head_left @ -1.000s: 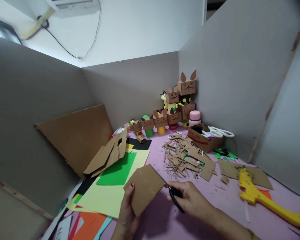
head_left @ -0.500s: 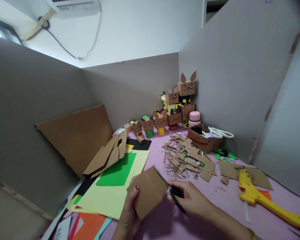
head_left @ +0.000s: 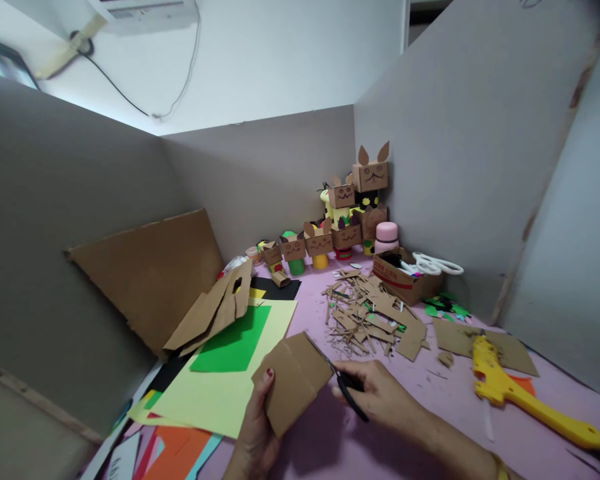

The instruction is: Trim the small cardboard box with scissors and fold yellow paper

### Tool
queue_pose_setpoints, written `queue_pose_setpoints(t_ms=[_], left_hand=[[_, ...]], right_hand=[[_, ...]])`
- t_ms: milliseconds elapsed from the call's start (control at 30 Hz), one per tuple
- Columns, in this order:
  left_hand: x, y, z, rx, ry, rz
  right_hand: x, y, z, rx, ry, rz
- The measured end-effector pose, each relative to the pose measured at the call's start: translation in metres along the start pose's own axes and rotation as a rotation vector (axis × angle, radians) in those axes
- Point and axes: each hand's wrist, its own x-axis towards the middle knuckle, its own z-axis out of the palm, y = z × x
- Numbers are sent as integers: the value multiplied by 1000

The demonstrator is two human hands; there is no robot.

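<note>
Two-handed: gripping the cardboard piece (head_left: 296, 380) in the left hand (head_left: 261, 420) above the pink tabletop (head_left: 313, 293), holding black-handled scissors (head_left: 351, 401) in the right hand (head_left: 380, 393) along its upper-right edge. Steady the cardboard; snip short and straight.

Smooth, matt brown cardboard piece (head_left: 293, 383) with a creased line across it; scissors (head_left: 349, 398) with metal-looking blades and black plastic-looking handles. Yellow plastic glue gun (head_left: 530, 405), with a slight sheen. Matt green paper (head_left: 233, 343), flat and smooth. Cardboard scraps (head_left: 380, 322), rough-edged. Pink bottle (head_left: 387, 233), smooth-looking. The pink tabletop (head_left: 310, 307) looks smooth and matt.
</note>
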Motion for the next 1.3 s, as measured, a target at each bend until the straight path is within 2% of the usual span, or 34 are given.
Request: queue_pose_setpoints(t_ms=[233,400,533,733,900,1100,1200,1300], left_hand=[[1,1,0,-4,-24,0],[5,-2,-9,58,-37,-15],[7,-7,-12,106,-103,-29],[6,-13,-14,47,-177,-5],[6,-13,-16,31,-143,-49],[6,-2,-6,-14,-41,-10],[5,3,-3,-10,-31,29],[5,3,-3,10,-44,58]], right_hand=[[2,2,1,62,-17,10],[3,7,-1,43,-14,8],[3,10,-4,33,-18,-1],[2,13,-5,2,-56,0],[3,14,-3,56,-67,44],[5,16,2,202,47,165],[4,14,4,231,-4,145],[3,13,2,151,-24,89]])
